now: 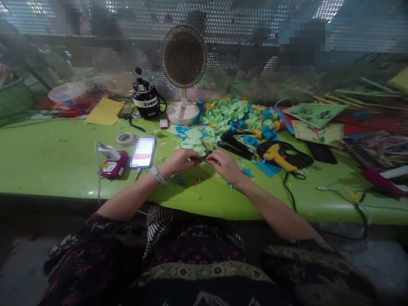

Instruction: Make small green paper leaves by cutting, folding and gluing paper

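Note:
My left hand (pixel 185 161), with a white band on its wrist, is closed in a pinch above the green table. The fingertips of my right hand (pixel 225 165) are pinched too and almost meet the left ones. Whatever lies between the fingers is too small and dim to make out. Just beyond them are light green paper pieces (pixel 193 134) and a thin dark pointed object (pixel 205 148) that I cannot name. A black stapler (pixel 237 146) rests right of my right hand. Blue paper scraps (pixel 247 172) are scattered around both hands.
Behind lies a heap of folded green paper shapes (pixel 225 114), beside a white fan (pixel 184 57) and a black bottle (pixel 145 102). Left are a lit phone (pixel 143 151), tape roll (pixel 125 138) and purple extension block (pixel 114 165). Right is a yellow glue gun (pixel 279 157) with a trailing cord.

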Motion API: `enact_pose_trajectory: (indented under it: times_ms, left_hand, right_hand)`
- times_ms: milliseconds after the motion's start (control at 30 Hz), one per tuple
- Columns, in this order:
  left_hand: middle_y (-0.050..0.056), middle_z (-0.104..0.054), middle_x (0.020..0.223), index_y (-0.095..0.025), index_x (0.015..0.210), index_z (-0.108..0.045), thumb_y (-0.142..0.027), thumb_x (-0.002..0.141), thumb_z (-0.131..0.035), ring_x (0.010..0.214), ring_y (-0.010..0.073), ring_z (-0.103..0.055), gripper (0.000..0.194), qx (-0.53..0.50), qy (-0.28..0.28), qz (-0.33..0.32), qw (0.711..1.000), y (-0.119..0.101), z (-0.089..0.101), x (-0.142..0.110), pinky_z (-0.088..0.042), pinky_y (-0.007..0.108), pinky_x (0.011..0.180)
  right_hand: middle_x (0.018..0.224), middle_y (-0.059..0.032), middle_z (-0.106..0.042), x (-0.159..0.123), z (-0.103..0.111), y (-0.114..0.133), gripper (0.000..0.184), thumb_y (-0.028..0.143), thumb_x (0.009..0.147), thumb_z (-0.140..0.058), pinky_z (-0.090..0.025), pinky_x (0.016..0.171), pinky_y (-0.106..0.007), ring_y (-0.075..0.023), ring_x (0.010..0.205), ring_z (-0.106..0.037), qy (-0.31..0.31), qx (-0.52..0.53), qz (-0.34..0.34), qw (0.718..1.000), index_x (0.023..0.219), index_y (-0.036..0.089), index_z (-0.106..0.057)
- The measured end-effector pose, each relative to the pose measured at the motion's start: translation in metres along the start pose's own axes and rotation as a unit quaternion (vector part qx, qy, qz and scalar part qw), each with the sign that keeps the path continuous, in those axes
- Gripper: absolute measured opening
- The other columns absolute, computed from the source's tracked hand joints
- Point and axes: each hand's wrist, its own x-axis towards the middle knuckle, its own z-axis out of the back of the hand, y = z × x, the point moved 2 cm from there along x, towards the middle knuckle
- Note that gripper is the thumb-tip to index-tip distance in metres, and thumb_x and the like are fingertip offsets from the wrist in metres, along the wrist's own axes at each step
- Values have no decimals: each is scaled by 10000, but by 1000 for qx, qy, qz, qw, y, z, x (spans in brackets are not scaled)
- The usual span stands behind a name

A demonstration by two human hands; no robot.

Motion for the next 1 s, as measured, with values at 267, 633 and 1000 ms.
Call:
enact_pose_trajectory:
  times_ms: [267,633,1000]
  left_hand:
    - [56,-726,755,-104,869,-729,-238,777,-739,624,102,-657,162,-339,-16,218,915,-2,-6,-1,-557,265,695]
    - [63,-741,798,-107,851,-705,-256,764,-783,747,142,-708,189,-444,-55,239,862,-7,-9,-3,-574,334,801]
    - [85,-753,848,-124,874,-731,-432,693,-825,818,173,-706,369,-479,-65,230,845,-12,-11,-3,-559,372,843]
  right_hand:
    - [946,-84,-661,0,11,11,194,291,969,-516,-534,758,-342,-197,852,-630,-131,11,35,991,1030,212,-682]
    - [1045,-111,-721,-5,0,16,314,240,975,-481,-575,833,-372,-221,945,-678,-78,-89,82,990,1211,192,-683]
    - [1004,-112,-737,-4,-1,14,294,256,959,-494,-592,788,-357,-214,884,-695,-107,-65,67,990,1138,170,-711]
